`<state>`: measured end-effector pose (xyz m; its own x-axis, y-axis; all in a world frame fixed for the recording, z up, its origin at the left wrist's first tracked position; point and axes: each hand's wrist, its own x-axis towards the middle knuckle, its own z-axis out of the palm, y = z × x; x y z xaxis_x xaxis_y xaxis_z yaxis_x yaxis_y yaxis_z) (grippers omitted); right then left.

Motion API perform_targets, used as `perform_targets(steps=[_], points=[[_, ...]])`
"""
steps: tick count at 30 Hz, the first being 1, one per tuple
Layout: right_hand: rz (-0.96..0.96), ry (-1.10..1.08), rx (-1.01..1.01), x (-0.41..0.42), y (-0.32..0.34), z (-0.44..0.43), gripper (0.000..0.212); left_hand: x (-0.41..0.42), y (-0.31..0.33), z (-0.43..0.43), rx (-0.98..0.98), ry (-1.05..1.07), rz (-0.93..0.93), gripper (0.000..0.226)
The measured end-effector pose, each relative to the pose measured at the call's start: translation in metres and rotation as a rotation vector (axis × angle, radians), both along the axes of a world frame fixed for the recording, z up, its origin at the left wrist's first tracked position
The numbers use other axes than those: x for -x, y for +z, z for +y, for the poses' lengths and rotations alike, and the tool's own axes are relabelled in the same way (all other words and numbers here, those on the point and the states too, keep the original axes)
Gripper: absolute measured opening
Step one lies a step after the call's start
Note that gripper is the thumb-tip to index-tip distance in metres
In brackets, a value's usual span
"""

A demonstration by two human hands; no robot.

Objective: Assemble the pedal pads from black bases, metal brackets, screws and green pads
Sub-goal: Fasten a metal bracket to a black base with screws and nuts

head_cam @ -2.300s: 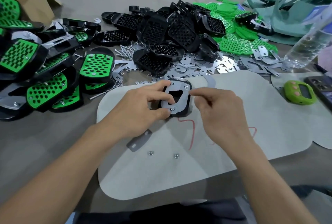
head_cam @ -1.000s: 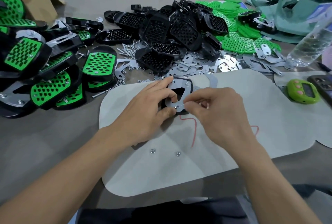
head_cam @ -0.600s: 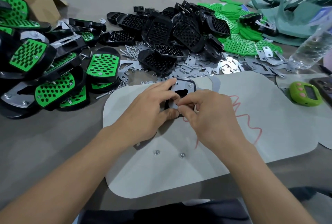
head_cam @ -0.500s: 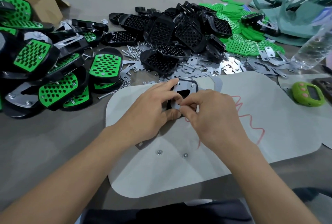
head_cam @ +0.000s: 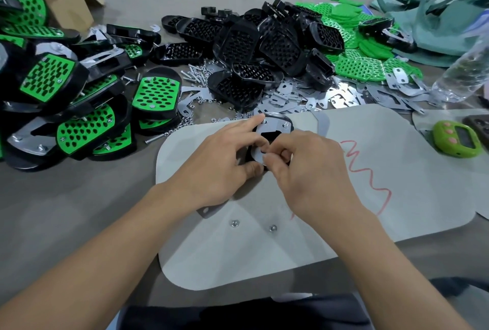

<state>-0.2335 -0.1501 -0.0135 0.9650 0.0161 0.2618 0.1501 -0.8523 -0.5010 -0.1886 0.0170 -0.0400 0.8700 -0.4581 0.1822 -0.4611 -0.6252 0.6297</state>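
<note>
A black base with a metal bracket (head_cam: 275,128) on top lies on the grey mat (head_cam: 397,184) at the middle. My left hand (head_cam: 219,165) grips it from the left, index finger on its far corner. My right hand (head_cam: 309,171) pinches at the bracket's near corner; what it pinches is hidden by the fingers. Two nuts (head_cam: 234,223) (head_cam: 272,228) and a small metal plate (head_cam: 209,210) lie on the mat near my wrists. Loose black bases (head_cam: 254,44), green pads (head_cam: 362,65), brackets (head_cam: 344,97) and screws (head_cam: 195,76) lie behind.
Finished pedals with green pads (head_cam: 156,97) are heaped at the left beside a cardboard box (head_cam: 71,4). A green timer (head_cam: 455,142) and a plastic bottle (head_cam: 465,70) stand at the right. A red scribble (head_cam: 367,171) marks the mat.
My right hand moved from the bracket's far right corner to its near corner and stays pinched there. My left hand keeps its hold on the base.
</note>
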Motion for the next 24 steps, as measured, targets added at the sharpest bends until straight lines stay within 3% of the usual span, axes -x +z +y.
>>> perform_targets(steps=[5, 9, 12, 19, 24], points=[[0.084, -0.045, -0.140, -0.004, -0.004, -0.004, 0.013, 0.005, -0.004, -0.009, 0.030, 0.082, -0.050, 0.034], [0.107, -0.066, -0.228, -0.003, -0.008, -0.004, 0.020, 0.005, -0.004, -0.007, 0.162, 0.089, 0.056, 0.074], [0.080, -0.055, -0.237, -0.001, -0.008, -0.005, 0.018, 0.000, 0.001, 0.000, 0.163, 0.044, 0.117, 0.087], [0.069, -0.031, -0.263, -0.002, -0.008, -0.005, 0.020, -0.003, -0.003, 0.001, 0.149, 0.061, 0.133, 0.089], [-0.087, -0.084, -0.158, 0.005, -0.015, 0.005, 0.024, -0.001, -0.003, -0.002, 0.149, 0.089, 0.118, 0.069]])
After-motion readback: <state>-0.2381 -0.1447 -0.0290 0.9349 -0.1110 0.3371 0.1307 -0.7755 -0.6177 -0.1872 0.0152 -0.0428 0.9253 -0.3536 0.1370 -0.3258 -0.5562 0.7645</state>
